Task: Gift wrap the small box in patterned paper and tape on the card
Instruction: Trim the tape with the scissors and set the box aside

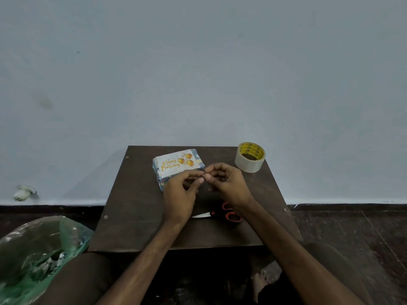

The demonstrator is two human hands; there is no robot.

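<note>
In the middle of the frame, the left hand [179, 190] and the right hand [229, 183] meet above the dark worktop [132, 205]. The fingers [208, 177] of both hands are curled in, and their tips pinch a tiny piece [202, 172] between them. It is too small to tell what it is.

The wrapped box [161, 181] sits just behind the left hand, which hides its near corner. The card [174, 164] with gold balloons lies on top of it.

The tape roll [250, 157] stands at the upper right corner of the worktop. The scissors [233, 216] lie under the right wrist, so only the orange handles and the blade tip show.

A green bag [33, 249] at the lower left is cut off by the frame edge. A blurry white thing [23, 192] lies by the wall at the left.
</note>
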